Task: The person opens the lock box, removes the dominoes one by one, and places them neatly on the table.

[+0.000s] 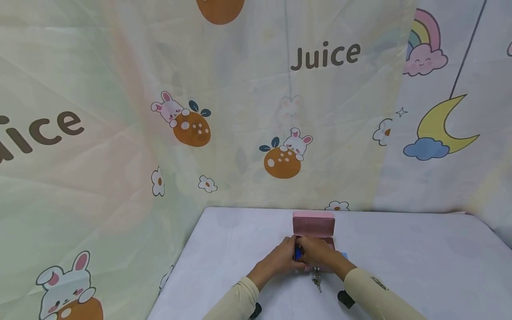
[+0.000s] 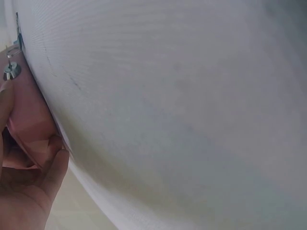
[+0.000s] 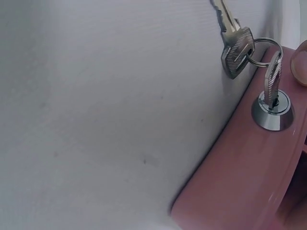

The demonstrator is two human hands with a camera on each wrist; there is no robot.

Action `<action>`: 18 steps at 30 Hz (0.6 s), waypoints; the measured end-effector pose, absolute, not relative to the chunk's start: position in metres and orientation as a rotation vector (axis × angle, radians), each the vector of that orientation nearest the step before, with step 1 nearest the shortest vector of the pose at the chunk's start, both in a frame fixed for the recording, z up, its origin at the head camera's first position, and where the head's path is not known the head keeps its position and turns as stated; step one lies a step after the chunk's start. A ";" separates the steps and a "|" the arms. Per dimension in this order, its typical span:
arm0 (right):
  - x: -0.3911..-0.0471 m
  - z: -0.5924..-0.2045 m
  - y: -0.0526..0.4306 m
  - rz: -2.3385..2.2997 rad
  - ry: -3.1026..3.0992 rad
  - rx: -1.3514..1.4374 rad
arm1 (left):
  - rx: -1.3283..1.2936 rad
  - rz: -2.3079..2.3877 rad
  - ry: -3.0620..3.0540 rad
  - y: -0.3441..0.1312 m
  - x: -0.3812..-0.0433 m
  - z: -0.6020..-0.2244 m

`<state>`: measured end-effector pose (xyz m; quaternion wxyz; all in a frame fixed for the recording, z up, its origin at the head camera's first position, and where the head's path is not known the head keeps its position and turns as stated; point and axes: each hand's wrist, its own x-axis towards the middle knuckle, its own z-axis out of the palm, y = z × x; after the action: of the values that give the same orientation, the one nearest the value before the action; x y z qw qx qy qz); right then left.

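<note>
A pink lockbox [image 1: 314, 226] stands on the table with its lid raised. My left hand [image 1: 285, 256] grips the box's left side; in the left wrist view its thumb and fingers wrap the corner of the pink wall [image 2: 31, 103]. My right hand [image 1: 317, 251] reaches over the front into the box, fingertips close to the left hand. Something dark blue [image 1: 298, 254] shows between the hands. I cannot tell whether the right fingers hold it. One key [image 3: 273, 79] sits in the round lock [image 3: 273, 112], and a second key [image 3: 237, 52] hangs from the same ring [image 3: 261, 63].
A white cloth covers the table [image 1: 400, 258]. A small light blue piece [image 1: 344, 255] shows beside the right wrist. Behind stands a printed fabric backdrop [image 1: 240, 111]. Dark wrist-camera parts [image 1: 346, 299] sit under the sleeves.
</note>
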<state>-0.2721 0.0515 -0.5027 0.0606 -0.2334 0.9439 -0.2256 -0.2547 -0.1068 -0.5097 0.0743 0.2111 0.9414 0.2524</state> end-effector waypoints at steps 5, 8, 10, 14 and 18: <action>-0.273 -0.503 0.050 -0.659 2.849 -0.682 | 0.627 0.771 2.819 -0.107 -0.256 -0.510; -0.274 -0.503 0.051 -0.651 2.847 -0.680 | 0.624 0.781 2.817 -0.106 -0.256 -0.511; -0.273 -0.504 0.052 -0.647 2.857 -0.706 | 0.625 0.783 2.817 -0.106 -0.257 -0.512; -0.271 -0.504 0.054 -0.654 2.880 -0.765 | 0.627 0.775 2.823 -0.106 -0.257 -0.513; -0.270 -0.503 0.054 -0.644 2.886 -0.762 | 0.618 0.779 2.819 -0.106 -0.258 -0.513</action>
<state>-0.2696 0.0541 -0.5025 0.0441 -0.2495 0.9441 -0.2108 -0.2578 -0.1056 -0.5135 0.0760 0.2062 0.9403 0.2597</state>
